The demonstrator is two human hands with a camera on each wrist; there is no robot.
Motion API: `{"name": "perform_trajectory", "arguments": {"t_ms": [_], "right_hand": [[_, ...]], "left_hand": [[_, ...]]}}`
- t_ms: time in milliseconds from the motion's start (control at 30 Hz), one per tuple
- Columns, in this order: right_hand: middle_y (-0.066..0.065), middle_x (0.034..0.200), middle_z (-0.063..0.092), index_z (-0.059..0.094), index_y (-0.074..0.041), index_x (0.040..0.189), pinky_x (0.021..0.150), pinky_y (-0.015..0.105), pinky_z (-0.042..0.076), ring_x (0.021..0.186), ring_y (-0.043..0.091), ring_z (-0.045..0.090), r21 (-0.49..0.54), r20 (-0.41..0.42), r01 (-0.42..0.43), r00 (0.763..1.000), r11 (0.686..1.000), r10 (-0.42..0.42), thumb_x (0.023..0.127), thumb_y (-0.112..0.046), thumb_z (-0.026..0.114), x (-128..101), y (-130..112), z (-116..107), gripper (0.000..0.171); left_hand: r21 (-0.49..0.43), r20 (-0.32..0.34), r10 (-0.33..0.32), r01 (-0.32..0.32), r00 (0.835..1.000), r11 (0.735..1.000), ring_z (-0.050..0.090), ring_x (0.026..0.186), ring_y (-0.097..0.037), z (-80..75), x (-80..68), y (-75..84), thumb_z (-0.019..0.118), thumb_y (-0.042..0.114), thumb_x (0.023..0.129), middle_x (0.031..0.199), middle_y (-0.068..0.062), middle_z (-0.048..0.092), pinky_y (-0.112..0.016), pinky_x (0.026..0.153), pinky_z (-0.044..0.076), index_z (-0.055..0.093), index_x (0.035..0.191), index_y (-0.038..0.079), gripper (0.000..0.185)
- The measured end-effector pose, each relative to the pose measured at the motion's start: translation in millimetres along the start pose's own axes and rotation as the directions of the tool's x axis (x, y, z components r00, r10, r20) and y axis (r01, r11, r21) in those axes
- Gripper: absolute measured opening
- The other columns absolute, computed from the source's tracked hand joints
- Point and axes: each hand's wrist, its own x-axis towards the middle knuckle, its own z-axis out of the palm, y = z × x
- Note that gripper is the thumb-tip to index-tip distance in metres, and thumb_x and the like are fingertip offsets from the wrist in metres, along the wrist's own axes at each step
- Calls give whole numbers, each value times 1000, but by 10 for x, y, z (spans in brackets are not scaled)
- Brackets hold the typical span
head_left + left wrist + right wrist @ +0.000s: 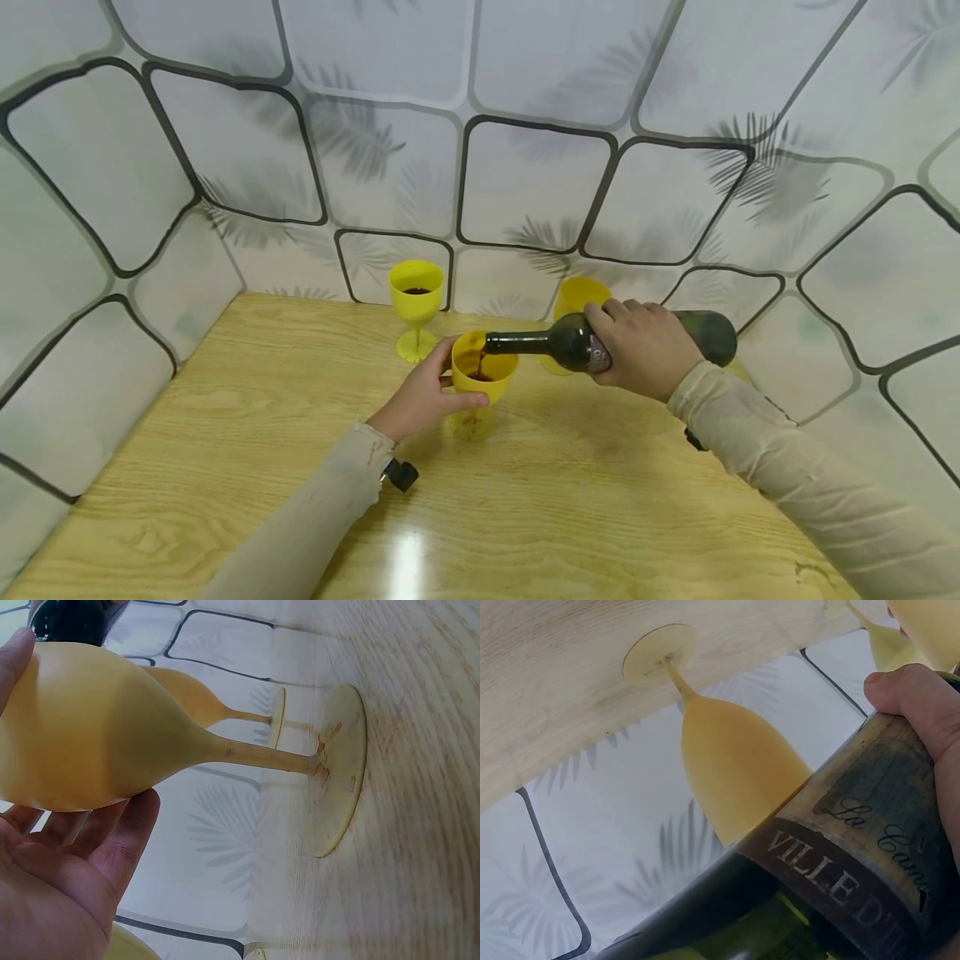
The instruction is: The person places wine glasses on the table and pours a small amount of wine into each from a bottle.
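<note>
My left hand [423, 396] grips the bowl of a yellow wine goblet [498, 390], thumb on the near side and fingers round the other. In the left wrist view the goblet [112, 727] stands with its stained foot on the table. From the right, my right hand [641, 346] holds a dark green wine bottle [573, 342] round its body, tipped nearly level. Its mouth is over the goblet's rim, and a thin stream of dark red liquid falls into a small pool inside. The bottle's label [840, 847] shows up close in the right wrist view.
A second yellow goblet [416, 292], with dark liquid in it, stands behind my left hand. Another yellow goblet [581, 296] is behind the bottle, partly hidden. The wooden table [225, 442] meets patterned walls [536, 183] at the back and left.
</note>
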Motion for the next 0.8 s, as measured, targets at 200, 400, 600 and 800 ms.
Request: {"name": "perform_trajectory", "arguments": {"t_ms": [200,400,600,800], "right_hand": [[13,90,63,59,-4,112,65,50,58,74,33,66,1,-1,3,1000,1000,-3,64,-37,92,11,-8,-6,67],[13,89,62,59,-4,112,64,50,58,73,33,66,-5,-7,5,1000,1000,-5,65,-37,92,12,-8,-8,66],[13,88,62,58,-5,111,64,50,58,73,32,65,-5,-14,5,1000,1000,-5,65,-37,91,7,-7,-12,65],[13,89,62,58,-5,111,64,50,58,73,32,66,-9,-18,7,1000,1000,-7,65,-37,91,4,-9,-8,65]], "left_hand": [[3,-1,6,-6,1000,1000,52,134,-23,-1,-4,0,88,32,85,145,0,52,-49,113,44,39,153,24,83],[-1,-2,13,-13,1000,1000,53,134,-23,4,-6,14,87,31,86,145,0,53,-49,113,45,40,153,24,82],[-7,-1,12,-12,1000,1000,52,134,-23,6,-9,26,87,29,87,145,0,53,-49,113,44,40,152,23,81],[-6,0,9,-9,1000,1000,52,134,-23,6,-12,30,87,29,87,145,0,52,-49,114,44,40,152,23,81]]}}
